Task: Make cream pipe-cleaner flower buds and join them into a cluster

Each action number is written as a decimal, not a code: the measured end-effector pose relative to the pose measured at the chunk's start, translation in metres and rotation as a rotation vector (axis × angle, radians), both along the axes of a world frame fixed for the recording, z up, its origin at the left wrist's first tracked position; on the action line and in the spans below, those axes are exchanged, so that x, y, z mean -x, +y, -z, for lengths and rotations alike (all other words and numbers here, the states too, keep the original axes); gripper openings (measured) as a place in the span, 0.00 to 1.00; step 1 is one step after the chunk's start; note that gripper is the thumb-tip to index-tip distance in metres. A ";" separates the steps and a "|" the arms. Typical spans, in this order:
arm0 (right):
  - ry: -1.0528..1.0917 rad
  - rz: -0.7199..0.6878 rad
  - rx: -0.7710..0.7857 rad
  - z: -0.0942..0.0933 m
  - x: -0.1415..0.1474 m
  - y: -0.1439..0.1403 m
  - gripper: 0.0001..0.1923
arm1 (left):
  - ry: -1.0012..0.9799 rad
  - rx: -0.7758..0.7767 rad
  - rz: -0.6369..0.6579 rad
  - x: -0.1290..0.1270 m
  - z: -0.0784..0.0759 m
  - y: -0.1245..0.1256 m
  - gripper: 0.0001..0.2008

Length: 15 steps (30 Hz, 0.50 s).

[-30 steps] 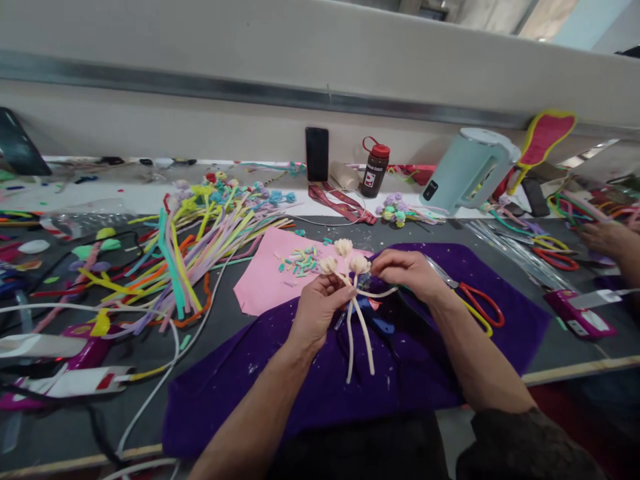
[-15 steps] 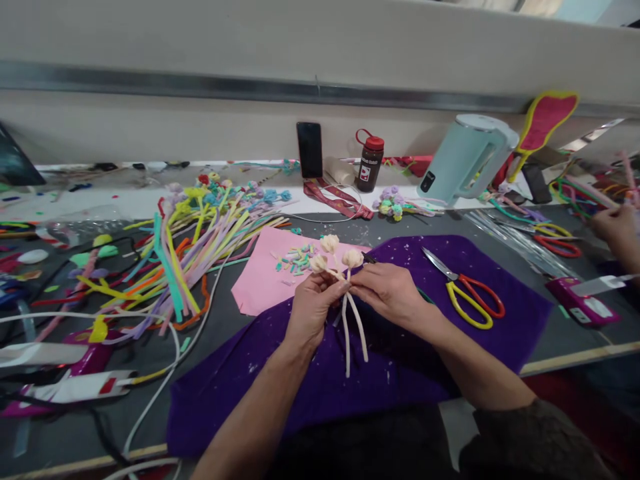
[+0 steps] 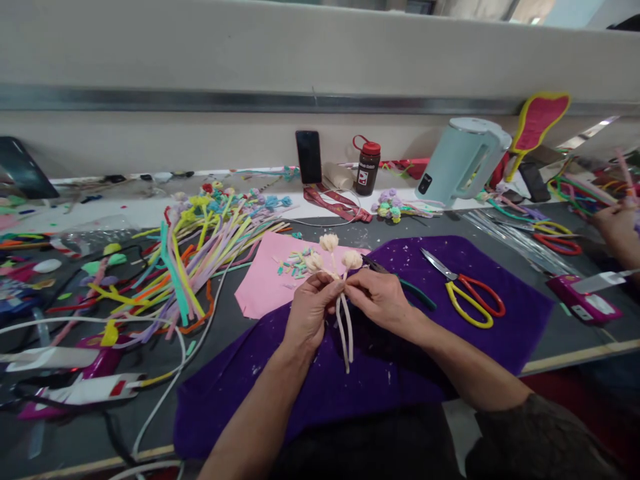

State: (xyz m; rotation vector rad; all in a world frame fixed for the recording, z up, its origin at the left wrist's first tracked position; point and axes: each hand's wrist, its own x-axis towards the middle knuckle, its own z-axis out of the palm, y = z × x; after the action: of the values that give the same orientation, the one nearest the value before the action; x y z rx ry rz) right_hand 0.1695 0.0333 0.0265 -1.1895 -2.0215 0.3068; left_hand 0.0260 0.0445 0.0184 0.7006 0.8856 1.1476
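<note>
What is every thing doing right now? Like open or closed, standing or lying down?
Left hand: shut on cream flower stems.
Right hand: pinching the same stems.
Cream flower stems: held bunched, tails hanging down.
Scissors: lying on purple cloth, blades shut.
Water bottle: upright, capped.
Phone: propped upright, screen dark.

Left hand (image 3: pixel 310 310), right hand (image 3: pixel 377 298) pinch cream pipe-cleaner flowers (image 3: pixel 331 257) — over purple cloth (image 3: pixel 480 267).

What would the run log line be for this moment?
left hand: holds cream pipe-cleaner flowers | right hand: pinches stems | under: purple cloth
</note>
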 end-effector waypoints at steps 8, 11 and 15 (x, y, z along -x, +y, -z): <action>0.101 0.029 0.025 -0.004 0.002 -0.002 0.10 | -0.024 0.005 0.012 0.004 -0.006 0.000 0.09; 0.097 0.051 0.018 -0.004 0.002 -0.002 0.11 | -0.009 0.019 -0.006 0.004 -0.008 0.000 0.09; 0.080 0.066 -0.018 -0.003 0.002 -0.002 0.12 | 0.048 -0.003 -0.010 0.005 -0.010 -0.001 0.10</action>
State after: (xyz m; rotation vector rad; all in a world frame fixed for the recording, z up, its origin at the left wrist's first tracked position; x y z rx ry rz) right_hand 0.1680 0.0310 0.0300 -1.2112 -1.9083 0.2978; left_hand 0.0213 0.0437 0.0288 0.7295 0.9286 1.1448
